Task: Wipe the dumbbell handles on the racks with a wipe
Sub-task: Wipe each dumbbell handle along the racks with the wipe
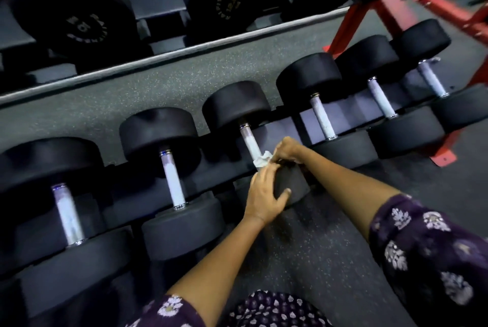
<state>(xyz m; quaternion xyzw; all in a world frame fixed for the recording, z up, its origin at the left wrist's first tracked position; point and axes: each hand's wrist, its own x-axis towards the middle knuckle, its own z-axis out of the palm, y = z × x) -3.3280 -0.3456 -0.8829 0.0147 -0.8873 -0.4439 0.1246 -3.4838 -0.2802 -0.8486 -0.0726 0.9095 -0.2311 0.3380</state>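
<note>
Several black dumbbells lie in a row on a low rack, pale handles pointing toward me. The middle dumbbell's handle [249, 141] has a crumpled white wipe [262, 159] at its near end. My right hand [286, 151] pinches the wipe against that end of the handle. My left hand [264, 197] grips the near black head [289, 181] of the same dumbbell, thumb on its face and fingers over its top. The near end of the handle is hidden under the wipe and my fingers.
Neighbouring dumbbells lie on both sides, with handles to the left [173, 177] and right [322, 116]. A higher rack shelf [169, 54] carries larger dumbbells at the back. A red rack frame [351, 28] stands at the right. Speckled rubber floor [317, 260] lies below my arms.
</note>
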